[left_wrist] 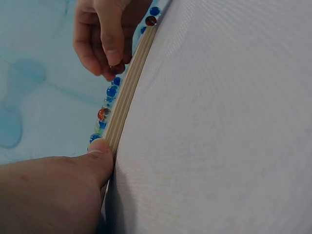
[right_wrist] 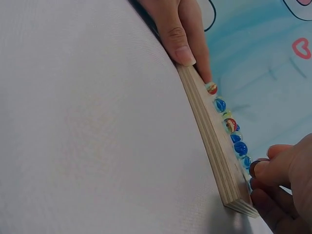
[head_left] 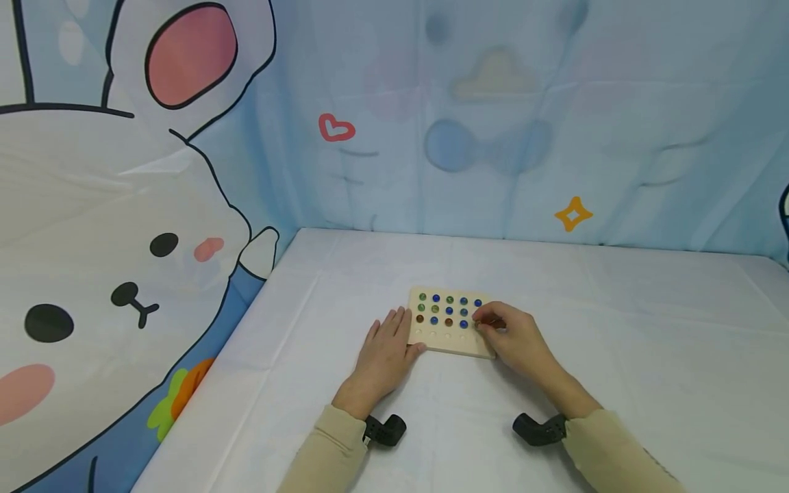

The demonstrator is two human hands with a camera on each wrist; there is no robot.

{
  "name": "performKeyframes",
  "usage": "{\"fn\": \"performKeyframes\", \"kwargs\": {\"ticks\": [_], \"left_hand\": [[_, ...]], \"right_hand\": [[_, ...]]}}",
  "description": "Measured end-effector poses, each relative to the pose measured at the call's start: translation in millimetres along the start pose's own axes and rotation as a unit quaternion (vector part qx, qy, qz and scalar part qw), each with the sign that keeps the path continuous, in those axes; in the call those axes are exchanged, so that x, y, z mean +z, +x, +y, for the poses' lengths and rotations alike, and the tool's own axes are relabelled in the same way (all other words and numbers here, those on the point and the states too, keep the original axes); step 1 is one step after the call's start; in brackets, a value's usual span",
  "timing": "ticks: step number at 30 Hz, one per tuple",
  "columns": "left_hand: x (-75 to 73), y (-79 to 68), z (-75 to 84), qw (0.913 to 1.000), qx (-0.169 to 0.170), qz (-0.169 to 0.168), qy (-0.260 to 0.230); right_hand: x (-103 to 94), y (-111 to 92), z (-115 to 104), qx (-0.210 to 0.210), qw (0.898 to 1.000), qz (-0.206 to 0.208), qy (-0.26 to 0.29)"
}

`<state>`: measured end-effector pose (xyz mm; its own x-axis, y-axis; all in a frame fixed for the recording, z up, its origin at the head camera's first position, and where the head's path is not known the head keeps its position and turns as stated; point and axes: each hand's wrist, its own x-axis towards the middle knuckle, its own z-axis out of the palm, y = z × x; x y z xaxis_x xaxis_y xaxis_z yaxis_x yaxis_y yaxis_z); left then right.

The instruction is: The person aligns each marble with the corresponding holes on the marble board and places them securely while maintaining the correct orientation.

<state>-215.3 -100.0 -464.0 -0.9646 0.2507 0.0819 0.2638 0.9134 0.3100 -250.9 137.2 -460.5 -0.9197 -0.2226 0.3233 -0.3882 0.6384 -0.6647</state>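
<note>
A pale wooden board (head_left: pixel 456 345) with rows of round hollows lies on the white-covered table. Glass marbles in blue, green and reddish brown (head_left: pixel 449 311) sit in its back rows, while the hollows of the front row show bare. My left hand (head_left: pixel 383 352) rests against the board's left side with straight fingers, its thumb pressing at the front left corner. Over the board's right side, my right hand (head_left: pixel 514 339) pinches a dark reddish marble (left_wrist: pixel 117 69) between thumb and fingers. That marble is mostly covered by the fingertips in the head view.
The white tablecloth (head_left: pixel 647 342) spreads around the board. A light blue printed curtain (head_left: pixel 382 178) hangs behind the table, and a cartoon-printed cloth (head_left: pixel 92 239) borders it on the left. Each wrist wears a black camera mount (head_left: pixel 386 431).
</note>
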Motion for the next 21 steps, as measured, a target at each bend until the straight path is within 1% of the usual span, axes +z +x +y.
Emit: {"fn": "performKeyframes", "kwargs": {"ticks": [8,13,17,21], "left_hand": [[0.4,0.1,0.4,1.0,0.0,-0.003,0.006],[0.7,1.1,0.5,0.9999,0.001,-0.001,0.013],[0.7,1.0,0.6,0.9999,0.002,0.001,0.011],[0.2,0.5,0.0,0.9999,-0.001,-0.002,0.013]], "right_hand": [[4.0,-1.8,6.0,-0.006,1.0,0.002,-0.006],[4.5,-2.0,6.0,-0.01,1.0,0.003,-0.008],[5.4,-1.4,4.7,-0.02,1.0,0.007,-0.012],[6.9,-0.8,3.8,-0.042,0.999,0.015,-0.018]]}}
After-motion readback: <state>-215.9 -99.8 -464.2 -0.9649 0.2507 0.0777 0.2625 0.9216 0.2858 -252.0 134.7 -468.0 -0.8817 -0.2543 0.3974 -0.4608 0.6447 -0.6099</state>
